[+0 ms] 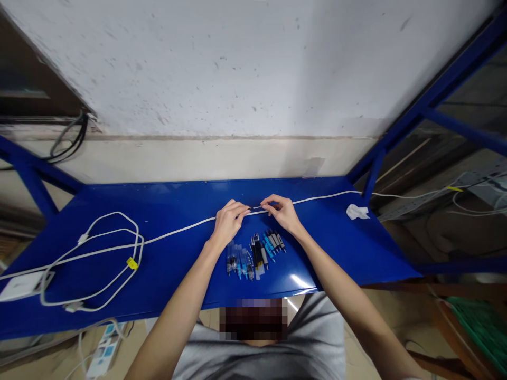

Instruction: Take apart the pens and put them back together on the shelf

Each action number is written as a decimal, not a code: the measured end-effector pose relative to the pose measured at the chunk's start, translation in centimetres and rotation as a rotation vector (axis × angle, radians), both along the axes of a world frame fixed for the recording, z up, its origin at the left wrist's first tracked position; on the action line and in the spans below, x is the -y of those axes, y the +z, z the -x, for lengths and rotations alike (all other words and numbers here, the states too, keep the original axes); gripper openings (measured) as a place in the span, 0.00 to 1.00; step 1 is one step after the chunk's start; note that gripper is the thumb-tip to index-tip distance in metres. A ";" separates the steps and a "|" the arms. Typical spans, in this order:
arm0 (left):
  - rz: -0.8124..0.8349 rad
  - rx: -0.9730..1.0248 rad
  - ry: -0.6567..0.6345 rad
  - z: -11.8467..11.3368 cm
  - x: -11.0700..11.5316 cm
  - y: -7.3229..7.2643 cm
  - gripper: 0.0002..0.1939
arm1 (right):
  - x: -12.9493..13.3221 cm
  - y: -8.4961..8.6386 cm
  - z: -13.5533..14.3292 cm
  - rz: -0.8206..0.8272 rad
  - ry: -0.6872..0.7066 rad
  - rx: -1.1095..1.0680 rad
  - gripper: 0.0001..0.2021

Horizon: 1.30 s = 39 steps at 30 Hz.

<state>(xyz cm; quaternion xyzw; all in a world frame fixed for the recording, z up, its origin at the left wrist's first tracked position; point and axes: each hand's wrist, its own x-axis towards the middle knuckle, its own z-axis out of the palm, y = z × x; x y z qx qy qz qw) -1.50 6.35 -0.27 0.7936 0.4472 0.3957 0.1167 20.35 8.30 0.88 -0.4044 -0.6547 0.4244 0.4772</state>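
My left hand (228,220) is closed in a pinch at the back of the blue shelf table, with a small dark tip at its fingertips. Opposite it, my right hand (282,211) pinches the other end of a small thin piece (256,207), pale with a dark end, that spans the gap between the hands. It is too small to name for certain. Just in front lie pen parts: clear barrels (234,258), several dark refills with pale tips (258,252), and short blue and grey grip sections (273,241).
A white cable (180,230) runs across the blue table (190,279), passing beneath my hands. At left lie a looped white charging cable (137,232) and a white adapter (24,285). Crumpled white tissue (357,212) lies at right. Blue frame posts (374,174) and a wall (222,158) bound the table.
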 end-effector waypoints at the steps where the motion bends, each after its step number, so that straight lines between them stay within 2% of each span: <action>1: 0.002 -0.002 -0.002 0.0 0.0 0.0 0.13 | 0.0 0.0 0.0 0.008 0.008 -0.002 0.11; 13: 0.001 0.003 -0.001 -0.1 0.1 0.2 0.14 | -0.1 0.4 -0.3 0.061 0.034 -0.038 0.14; 20: -0.003 -0.013 -0.023 -0.3 0.3 0.5 0.14 | 0.5 0.2 0.6 0.125 0.048 -0.074 0.17; 25: -0.022 -0.066 -0.019 -0.6 0.9 1.2 0.13 | 0.7 -0.2 1.1 0.123 0.061 -0.129 0.17; 31: -0.102 -0.204 0.003 -1.1 1.4 1.3 0.15 | 1.1 0.1 1.3 0.093 0.029 -0.033 0.18; 39: -0.100 -0.270 -0.001 -1.3 1.7 0.7 0.16 | 0.9 1.4 0.3 0.078 0.202 0.121 0.20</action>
